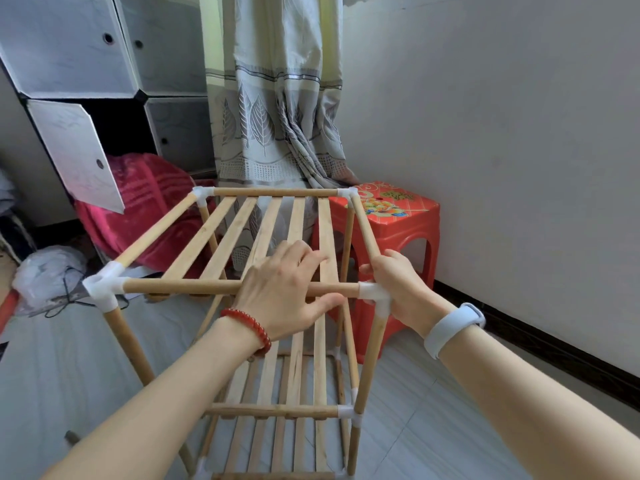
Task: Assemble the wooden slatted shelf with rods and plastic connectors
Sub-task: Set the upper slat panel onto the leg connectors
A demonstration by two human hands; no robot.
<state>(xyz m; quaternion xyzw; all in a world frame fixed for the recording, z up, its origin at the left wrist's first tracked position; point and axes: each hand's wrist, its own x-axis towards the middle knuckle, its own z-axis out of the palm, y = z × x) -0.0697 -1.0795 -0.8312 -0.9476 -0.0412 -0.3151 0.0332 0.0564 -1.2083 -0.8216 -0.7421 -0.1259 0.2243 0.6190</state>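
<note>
Your left hand (282, 289) gripped the shelf's front rod (180, 286) (thumb beneath, fingers over the slats (266, 230)); your right hand (398, 285) clasped the corner connector (372, 292).

This is a room in a home, with a leaf-patterned curtain (273, 109), cube cabinets (104, 64), a red plastic stool (394, 216) and a pink blanket (149, 202).

Materials check: shelf and surroundings

Shelf (263, 233) slats and rods are showing as pale bare wood, matt, grain visible; corner connectors (104, 287) are looking like translucent white plastic. Stool (398, 216) is reading as glossy red plastic, curtain (273, 98) as patterned cloth, blanket (149, 202) as fuzzy pink fabric, floor (59, 358) as smooth grey.
</note>
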